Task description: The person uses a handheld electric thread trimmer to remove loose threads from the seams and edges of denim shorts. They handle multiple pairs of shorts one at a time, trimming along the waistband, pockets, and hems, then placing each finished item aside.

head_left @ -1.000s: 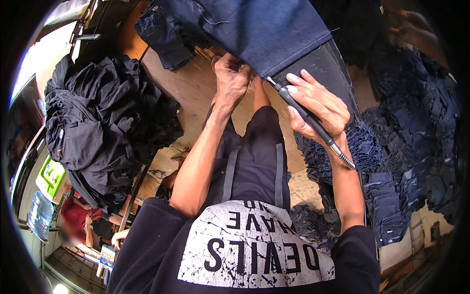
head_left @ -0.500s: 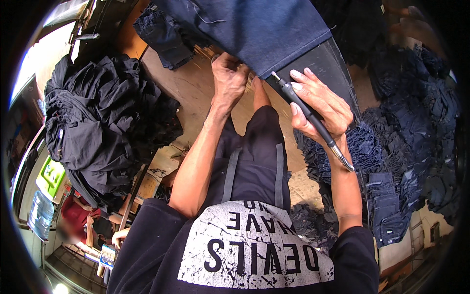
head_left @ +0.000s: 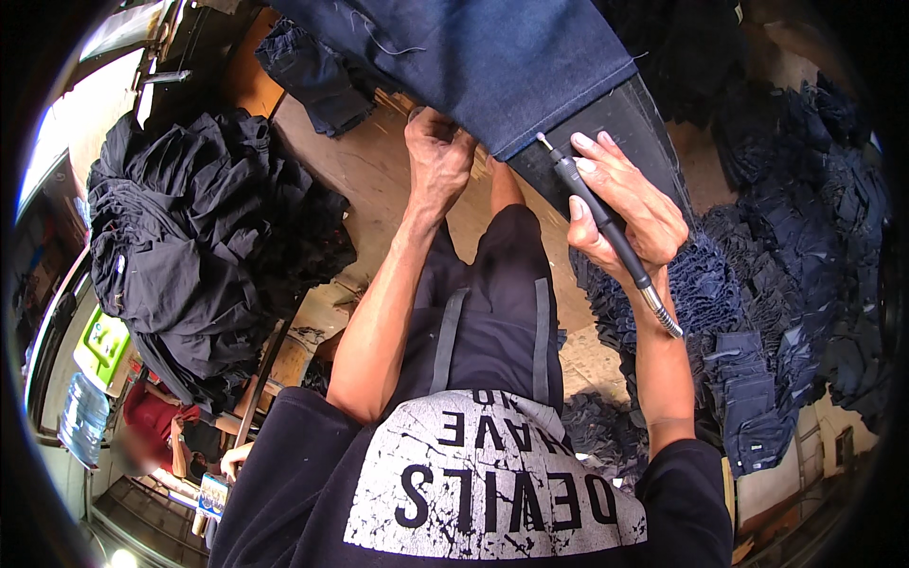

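Observation:
A dark blue denim trouser leg is stretched over a flat black board, its hem slanting across the board. At the leg's left edge my left hand is closed, its curled fingers against the cloth and partly hidden. My right hand holds a black pen-shaped rotary handpiece between thumb and fingers. The handpiece has a thin metal bit with a small rounded head, touching or very close to the hem. A metal spring sleeve is at its rear end. A loose pale thread lies on the denim.
A big heap of black garments rises at my left. Stacks of dark denim stand at my right, with a folded denim bundle beyond the board's left. A person in red, a water bottle and a green tray are at far left.
The handpiece's bit has shifted slightly right along the hem, my right hand moving with it. My left hand stays at the leg's edge, almost unmoved.

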